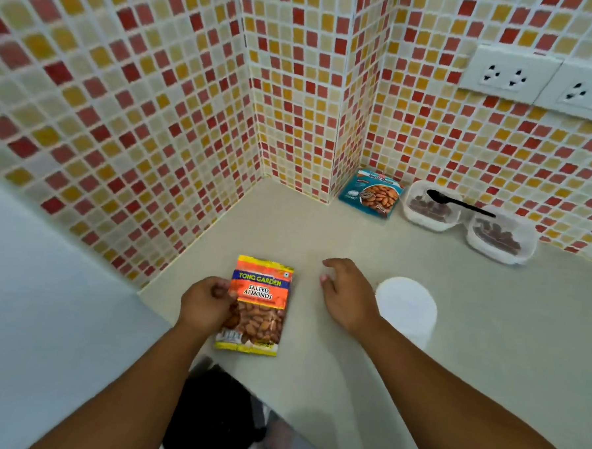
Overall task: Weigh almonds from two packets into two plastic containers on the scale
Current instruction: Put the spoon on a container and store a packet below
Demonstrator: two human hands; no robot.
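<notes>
An orange and yellow salted almonds packet (259, 304) lies on the counter near its front left edge. My left hand (206, 303) grips the packet's left side. My right hand (346, 292) hovers empty with relaxed fingers, just right of the packet. A white round scale (407, 307) sits right of that hand with nothing on it. A blue almond packet (371, 193) leans in the back corner. Two clear plastic containers (429, 207) (501, 240) hold almonds at the back right, and a black spoon (460, 202) rests across the nearer-left one.
Mosaic-tiled walls close the counter (314, 362) on the left and back. White wall sockets (508, 72) sit high on the right. Below the counter's front edge there is a dark object (216, 416).
</notes>
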